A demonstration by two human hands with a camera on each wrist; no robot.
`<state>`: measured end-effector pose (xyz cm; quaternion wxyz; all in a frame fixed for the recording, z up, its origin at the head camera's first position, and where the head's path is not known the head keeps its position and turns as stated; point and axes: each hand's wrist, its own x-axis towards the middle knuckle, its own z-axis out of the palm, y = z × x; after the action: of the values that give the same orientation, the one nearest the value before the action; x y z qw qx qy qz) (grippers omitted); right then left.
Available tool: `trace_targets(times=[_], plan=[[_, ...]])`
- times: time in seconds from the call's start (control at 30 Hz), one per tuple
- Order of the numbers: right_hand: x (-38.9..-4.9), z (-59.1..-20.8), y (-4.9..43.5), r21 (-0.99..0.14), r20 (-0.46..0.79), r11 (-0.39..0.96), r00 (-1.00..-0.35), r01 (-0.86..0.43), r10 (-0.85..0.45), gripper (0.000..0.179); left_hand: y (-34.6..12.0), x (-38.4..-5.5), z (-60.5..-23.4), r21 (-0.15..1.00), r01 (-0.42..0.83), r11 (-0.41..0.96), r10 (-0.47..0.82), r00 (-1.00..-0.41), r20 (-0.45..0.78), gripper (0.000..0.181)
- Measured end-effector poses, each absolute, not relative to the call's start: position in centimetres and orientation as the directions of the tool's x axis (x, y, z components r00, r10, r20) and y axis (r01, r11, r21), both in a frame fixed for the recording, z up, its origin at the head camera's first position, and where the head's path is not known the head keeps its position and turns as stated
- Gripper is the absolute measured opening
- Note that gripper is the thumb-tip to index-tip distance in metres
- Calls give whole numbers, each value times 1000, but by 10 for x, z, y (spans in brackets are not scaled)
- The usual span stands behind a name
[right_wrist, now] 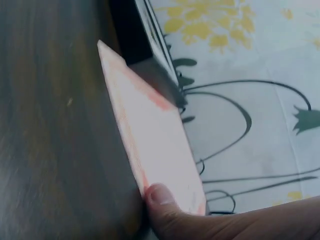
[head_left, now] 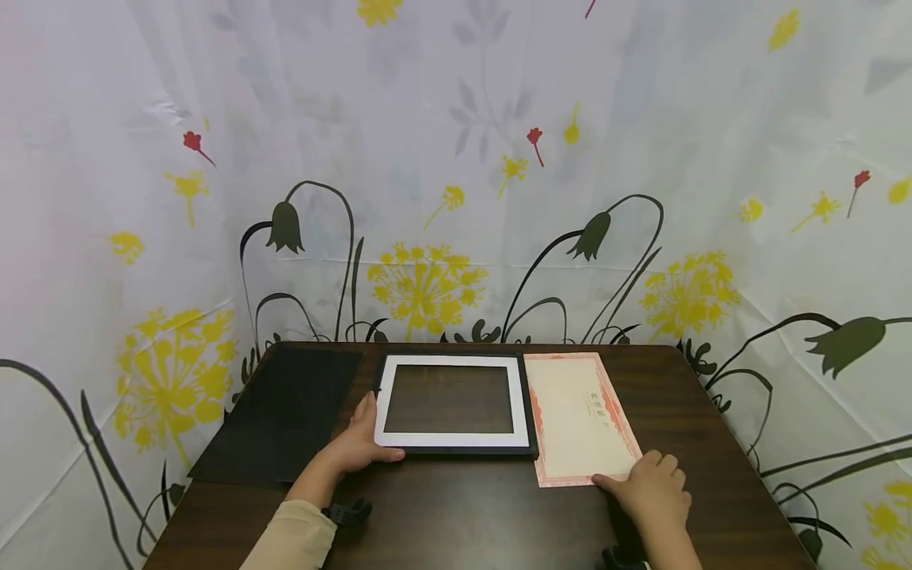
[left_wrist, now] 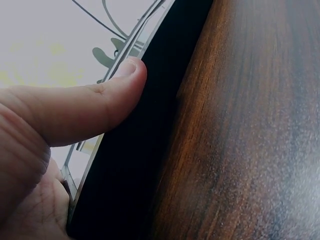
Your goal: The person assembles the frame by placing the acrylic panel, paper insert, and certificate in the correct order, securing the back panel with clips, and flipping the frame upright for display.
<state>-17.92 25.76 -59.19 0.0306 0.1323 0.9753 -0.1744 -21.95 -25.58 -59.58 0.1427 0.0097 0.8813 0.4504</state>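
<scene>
A black picture frame with a white mat border lies at the back middle of the table. My left hand holds its near left corner, fingers along the left side. The thumb lies against the front edge in the left wrist view. Just right of the frame is a cream certificate sheet with a red patterned border. My right hand holds the sheet's near right corner, its thumb on the paper in the right wrist view; the other fingers are hidden there.
Flat black sheets or boards lie at the table's left side, partly overlapping. The dark wooden table backs onto a white curtain with printed flowers. The certificate's left edge runs close along the frame's right side.
</scene>
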Motion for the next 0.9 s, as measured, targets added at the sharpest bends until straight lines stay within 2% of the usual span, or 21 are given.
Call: trace_targets(times=[0.13, 0.23, 0.47, 0.63, 0.77, 0.83, 0.9], plan=[[-173, -589, 266, -340, -142, 887, -950, 311, 279, 133, -256, -221, -596, 796, -105, 596, 150, -959, -239, 150], [-173, -587, 268, -358, -153, 881, -950, 310, 272, 127, -256, -222, -596, 795, -104, 598, 150, -960, -238, 151], [-181, -587, 264, -392, -179, 864, -948, 315, 264, 128, -257, -222, -593, 799, -115, 590, 143, -959, -243, 151], [-186, -588, 265, -455, -170, 835, -950, 311, 261, 113, -256, -222, -593, 798, -105, 594, 145, -961, -234, 149], [-189, -588, 265, -600, -167, 752, -962, 274, 217, 90, -255, -220, -594, 803, -115, 585, 141, -961, -240, 150], [-190, -587, 261, -711, -177, 650, -963, 269, 205, 81, -255, -219, -593, 806, -118, 580, 139, -961, -241, 149], [-188, -588, 256, -824, -198, 493, -957, 279, 211, 80, -255, -218, -593, 806, -118, 580, 138, -961, -240, 149]])
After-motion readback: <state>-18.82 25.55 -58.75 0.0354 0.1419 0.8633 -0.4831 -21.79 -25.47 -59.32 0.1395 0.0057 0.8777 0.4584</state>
